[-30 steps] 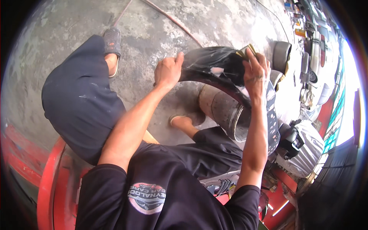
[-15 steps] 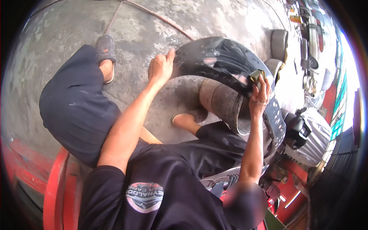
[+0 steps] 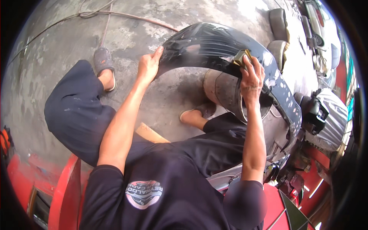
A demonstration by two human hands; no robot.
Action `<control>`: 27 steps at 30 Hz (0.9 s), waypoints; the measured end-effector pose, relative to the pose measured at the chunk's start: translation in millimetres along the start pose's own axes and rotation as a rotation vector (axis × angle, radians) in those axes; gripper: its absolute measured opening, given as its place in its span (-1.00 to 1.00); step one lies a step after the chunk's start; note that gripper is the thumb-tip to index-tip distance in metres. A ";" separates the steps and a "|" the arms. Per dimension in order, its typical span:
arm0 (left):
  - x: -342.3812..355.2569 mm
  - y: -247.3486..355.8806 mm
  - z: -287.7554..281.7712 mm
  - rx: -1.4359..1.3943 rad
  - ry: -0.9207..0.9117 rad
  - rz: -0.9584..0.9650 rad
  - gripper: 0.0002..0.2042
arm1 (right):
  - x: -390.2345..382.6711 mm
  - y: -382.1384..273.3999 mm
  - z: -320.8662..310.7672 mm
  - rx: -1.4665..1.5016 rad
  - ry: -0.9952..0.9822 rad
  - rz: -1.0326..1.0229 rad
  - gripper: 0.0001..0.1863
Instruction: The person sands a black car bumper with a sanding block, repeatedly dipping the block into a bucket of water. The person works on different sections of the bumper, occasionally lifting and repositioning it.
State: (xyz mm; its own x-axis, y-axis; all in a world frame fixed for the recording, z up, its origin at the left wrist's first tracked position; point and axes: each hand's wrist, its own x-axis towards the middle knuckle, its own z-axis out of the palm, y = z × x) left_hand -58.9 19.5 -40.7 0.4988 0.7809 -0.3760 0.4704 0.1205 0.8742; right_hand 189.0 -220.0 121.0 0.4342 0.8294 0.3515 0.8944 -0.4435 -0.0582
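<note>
Right-hand grip (image 3: 252, 78) is clamped on a small olive-and-yellow pad (image 3: 240, 57), which sits against the outer face of a curved black car panel (image 3: 214, 42), by its shape probably a bumper cover. Left-hand grip (image 3: 149, 66) appears clamped on the panel's left end, thumb up at the edge, though the fingertips are hidden. The panel arches in front of the person, above a round drum (image 3: 221, 89); whether it bears on that drum cannot be told.

The step in hand looks like rubbing down the face, judging by the pad and the pale patches (image 3: 193, 48) on the black. Another stroke would call for the pad kept flat to the curve, with the left hand bracing the end against the push.

Bare concrete floor (image 3: 122, 42) gives open room to the left, apart from a hose (image 3: 142, 17) running toward the panel's far edge. Room is tighter on the right: tyre-like objects (image 3: 278, 23) stand near the outer edge, and the speckled right end comes near a silver-covered object (image 3: 329, 119).
</note>
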 end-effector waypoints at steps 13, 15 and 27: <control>32.2 -39.1 -23.9 -0.320 -0.466 -0.313 -0.08 | 10.6 -11.1 27.0 0.075 0.021 -0.104 -0.35; 34.7 -52.7 -13.2 -0.394 -0.488 -0.321 -0.10 | 5.8 -29.7 37.8 0.137 0.079 -0.086 -0.36; 14.9 -15.3 -25.4 -0.692 -0.646 -0.376 -0.39 | 32.5 -87.3 38.1 0.177 -0.047 -0.331 -0.41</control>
State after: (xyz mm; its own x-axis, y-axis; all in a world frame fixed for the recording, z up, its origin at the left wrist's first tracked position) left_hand -77.2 44.9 -51.8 0.7993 0.1637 -0.5783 0.2557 0.7781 0.5738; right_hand 129.2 -141.5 101.9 0.1190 0.9347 0.3350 0.9901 -0.0864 -0.1106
